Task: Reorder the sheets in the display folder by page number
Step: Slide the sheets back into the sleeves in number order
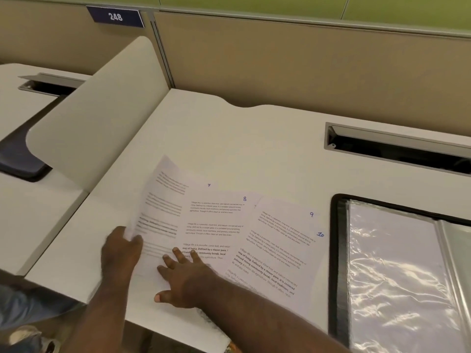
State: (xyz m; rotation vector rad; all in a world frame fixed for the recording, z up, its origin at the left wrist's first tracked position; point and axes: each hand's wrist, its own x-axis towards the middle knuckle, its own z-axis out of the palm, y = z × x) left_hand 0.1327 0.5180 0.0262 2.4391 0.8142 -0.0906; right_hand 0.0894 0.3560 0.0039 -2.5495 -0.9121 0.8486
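Several printed sheets lie fanned out on the white desk (229, 138), with handwritten numbers 7 (209, 185), 8 (244, 198), 9 (311, 214) and 10 (320, 234) at their top right corners. My left hand (122, 250) pinches the left edge of a blurred sheet (163, 200) that is lifted and curled up at the left of the fan. My right hand (182, 276) lies flat with spread fingers on the lower part of the sheets. The open display folder (397, 263) with shiny clear pockets and a black cover rests at the right.
A cable slot (397, 146) is cut into the desk behind the folder. A curved white divider (102, 118) stands at the left, with a neighbouring desk and a dark object (17, 154) beyond it. A beige partition with a sign reading 248 (115, 16) runs behind.
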